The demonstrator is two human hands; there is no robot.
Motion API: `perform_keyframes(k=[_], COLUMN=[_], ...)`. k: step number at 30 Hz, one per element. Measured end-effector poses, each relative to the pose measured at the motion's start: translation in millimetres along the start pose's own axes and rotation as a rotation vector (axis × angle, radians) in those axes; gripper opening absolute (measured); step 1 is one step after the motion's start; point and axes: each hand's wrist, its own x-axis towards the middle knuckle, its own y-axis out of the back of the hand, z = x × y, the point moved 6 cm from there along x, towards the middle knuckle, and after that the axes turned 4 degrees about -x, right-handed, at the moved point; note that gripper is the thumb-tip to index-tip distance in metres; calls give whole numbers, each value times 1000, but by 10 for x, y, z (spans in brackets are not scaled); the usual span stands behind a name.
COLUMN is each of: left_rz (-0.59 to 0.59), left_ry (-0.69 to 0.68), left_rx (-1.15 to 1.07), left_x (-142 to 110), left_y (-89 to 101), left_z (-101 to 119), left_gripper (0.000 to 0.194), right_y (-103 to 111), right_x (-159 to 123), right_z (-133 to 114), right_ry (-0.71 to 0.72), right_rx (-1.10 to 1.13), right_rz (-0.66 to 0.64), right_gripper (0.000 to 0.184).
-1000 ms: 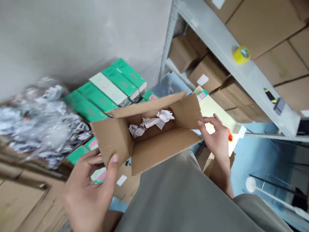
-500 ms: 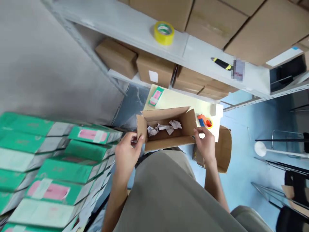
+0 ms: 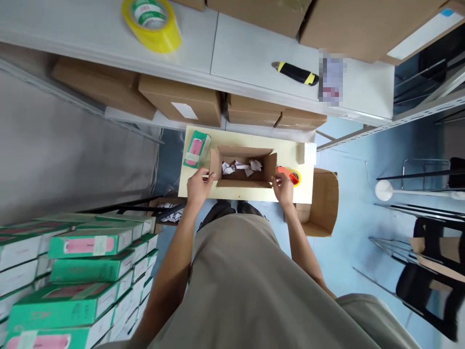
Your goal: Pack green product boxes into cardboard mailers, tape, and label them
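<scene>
An open cardboard box point(image 3: 244, 183) rests on a pale yellow table point(image 3: 225, 194), its flaps standing up. Crumpled paper point(image 3: 249, 167) lies on the bottom of it. My left hand point(image 3: 198, 189) pinches the box at its left front corner. On the opposite side, my right hand point(image 3: 284, 191) has thumb and fingers closed on the right front corner. Just behind that hand is an orange tape dispenser point(image 3: 289, 174) with a yellow roll, partly covered by it. A green box with a pink picture point(image 3: 196, 149) lies at the table's left end.
Over the table's far side runs a grey shelf point(image 3: 240, 80) with a yellow tape roll point(image 3: 158, 29) and a utility knife point(image 3: 296, 73). Stacked green boxes point(image 3: 85, 264) rise at lower left. Right of the table, an open carton point(image 3: 321, 203) stands near folded chairs point(image 3: 432, 271).
The cardboard box has gone down and away from me onto the table, both hands staying at its corners. My view has shifted, bringing the shelf nearer.
</scene>
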Motion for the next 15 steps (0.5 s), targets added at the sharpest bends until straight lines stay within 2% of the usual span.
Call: perform_keyframes(k=[2,4,9,12,15], left_rz=[-36,-30,117,49,20], left_ry=[13,26,137,189,141], left_rx=[-33,-90,-87,-60,36], left_x=[90,179,532,810,1029], left_y=[-62,-37,305,393,398], left_z=[-79,-176,-507,-620,-581], left_gripper=[20,26,37,42,50], right_y=[-58,-74,34,96,148], right_x=[-27,-82,-259,-393,-567], right_z=[26,22,-97,-202,-323], right_ry=[-45,-73,-91,-133,-182], right_rx=[2,0,-2,9,7], right_rz=[-24,-13,120,185,258], right_gripper=[40,44,54,58,56])
